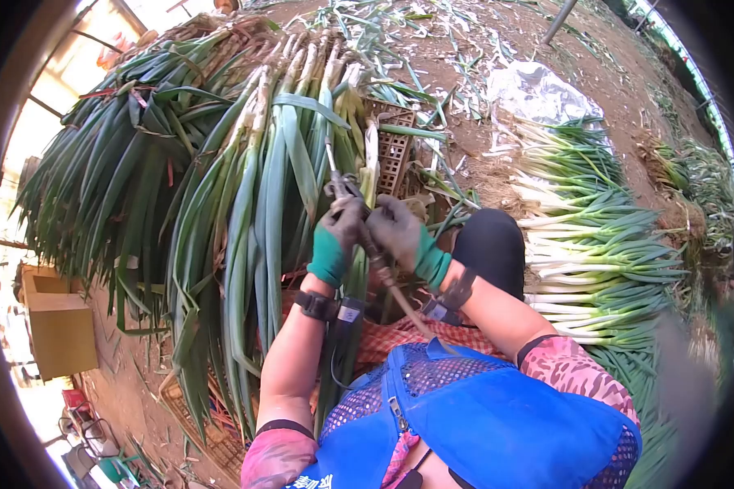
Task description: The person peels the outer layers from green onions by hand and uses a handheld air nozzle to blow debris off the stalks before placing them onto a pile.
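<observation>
In front of me, my left hand [344, 224], in a dirty grey and green glove, wraps round a blow gun [332, 159] with a thin metal nozzle pointing away from me. My right hand [398, 232], gloved alike, has its fingers curled against the rear of the gun, where the hose [405, 306] runs back toward my body. Right beyond the nozzle lies a heap of long green onions [273, 155], roots away from me and leaves hanging down toward me. Some of the right fingers' grip is hidden.
Cleaned green onions [579, 236] lie in a long row on the right, beside a white plastic sheet [542, 91]. A brown plastic crate [393, 151] stands under the heap. A cardboard box [61, 334] is at left. Peeled scraps litter the soil [465, 33].
</observation>
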`<state>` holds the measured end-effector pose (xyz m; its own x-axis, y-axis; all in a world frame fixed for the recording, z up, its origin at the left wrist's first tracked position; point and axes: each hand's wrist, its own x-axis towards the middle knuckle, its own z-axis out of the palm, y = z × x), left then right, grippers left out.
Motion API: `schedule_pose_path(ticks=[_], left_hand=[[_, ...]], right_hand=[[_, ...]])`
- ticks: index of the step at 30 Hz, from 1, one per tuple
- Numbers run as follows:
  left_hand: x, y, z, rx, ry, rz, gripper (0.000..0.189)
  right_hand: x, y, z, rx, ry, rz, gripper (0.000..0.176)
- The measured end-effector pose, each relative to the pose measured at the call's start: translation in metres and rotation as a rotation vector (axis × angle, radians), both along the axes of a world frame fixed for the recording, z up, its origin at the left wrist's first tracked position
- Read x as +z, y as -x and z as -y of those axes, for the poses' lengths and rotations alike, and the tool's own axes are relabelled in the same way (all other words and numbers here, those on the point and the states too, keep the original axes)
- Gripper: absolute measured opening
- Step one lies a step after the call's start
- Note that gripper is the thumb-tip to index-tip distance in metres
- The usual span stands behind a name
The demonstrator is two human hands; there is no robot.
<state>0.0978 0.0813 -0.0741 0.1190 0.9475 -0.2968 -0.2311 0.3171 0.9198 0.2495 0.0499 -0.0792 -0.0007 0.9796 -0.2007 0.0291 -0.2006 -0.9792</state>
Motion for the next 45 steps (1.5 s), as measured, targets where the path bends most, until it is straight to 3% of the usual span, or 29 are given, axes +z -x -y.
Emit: schedule_pose_path(ticks=[1,2,5,6,7,8,10,13,14,17,26,34,37,38,41,43,45], left_hand=[[-0.015,0.005,-0.004,0.056,0.008,0.098,0.023],[-0.016,0.008,-0.004,0.09,0.034,0.06,0.027],[-0.035,0.011,-0.002,0.11,0.025,-0.04,0.037],[-0.044,0.009,-0.001,0.107,0.009,-0.069,0.04],[-0.048,0.008,0.0,0.078,0.015,-0.096,0.042],[-0.046,0.007,0.0,0.054,0.018,-0.125,0.044],[-0.041,0.002,0.003,0.047,0.03,-0.121,0.041],[-0.034,0.007,0.008,-0.025,0.076,-0.09,0.035],[-0.015,0.008,0.008,-0.102,0.115,-0.2,0.025],[-0.013,0.013,0.003,-0.084,0.248,-0.242,0.023],[-0.002,0.016,-0.042,0.023,0.628,-0.041,0.019],[-0.013,0.027,-0.049,-0.006,0.592,0.065,0.025],[-0.027,0.032,-0.044,-0.145,0.168,-0.096,0.028],[-0.027,0.026,-0.042,-0.068,0.379,0.023,0.024],[-0.037,0.006,-0.032,-0.045,0.272,-0.151,0.02],[-0.041,0.005,-0.017,-0.16,0.069,-0.254,0.018],[-0.036,0.0,-0.014,-0.1,0.132,-0.162,0.016]], right_hand=[[-0.04,-0.024,-0.007,0.236,-0.391,0.519,0.048],[-0.081,-0.048,-0.014,0.24,-0.854,1.035,0.038],[-0.133,-0.065,0.012,0.853,-0.065,1.398,0.022],[-0.177,-0.078,0.025,1.359,-0.048,1.347,0.026],[-0.152,-0.075,0.05,1.338,0.142,1.092,0.028],[-0.118,-0.058,0.066,1.452,0.305,1.125,0.03],[-0.174,-0.052,0.097,1.685,0.469,1.027,0.04],[-0.201,-0.046,0.117,1.674,0.559,0.916,0.039],[-0.207,-0.046,0.119,1.668,0.574,0.892,0.039],[-0.214,-0.045,0.116,1.657,0.616,0.829,0.039],[-0.208,-0.044,0.079,1.677,0.722,0.766,0.037],[-0.2,-0.042,0.054,1.64,0.67,0.853,0.036],[-0.201,-0.044,0.061,1.619,0.624,0.886,0.036],[-0.202,-0.045,0.062,1.607,0.61,0.894,0.036],[-0.219,-0.052,0.079,1.567,0.578,0.909,0.035],[-0.226,-0.052,0.091,1.548,0.551,0.92,0.035],[-0.226,-0.052,0.094,1.506,0.513,0.937,0.035]])
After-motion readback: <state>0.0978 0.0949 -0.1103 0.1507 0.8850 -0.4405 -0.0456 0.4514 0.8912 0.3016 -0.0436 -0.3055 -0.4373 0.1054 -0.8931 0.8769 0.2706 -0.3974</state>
